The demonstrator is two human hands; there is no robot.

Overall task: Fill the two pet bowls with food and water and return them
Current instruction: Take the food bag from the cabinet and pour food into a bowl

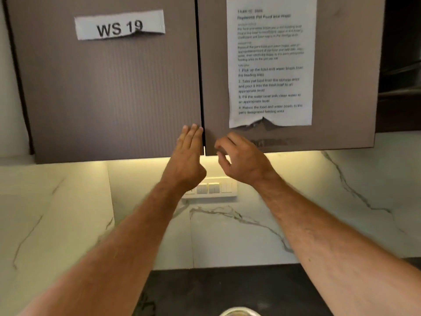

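Observation:
Both my hands are raised in front of a brown wall cabinet. My left hand is flat with fingers straight and together, its tips at the lower edge of the left cabinet door, beside the gap between the doors. My right hand has its fingers curled loosely near the bottom of the right cabinet door, and holds nothing. At the bottom edge of the view, the rim of a metal bowl peeks in on the dark countertop; what it contains is hidden.
A "WS 19" label is taped on the left door and a printed task sheet on the right. Under the cabinet a lit marble backsplash carries a white switch panel. A dark shelf opening lies at the right.

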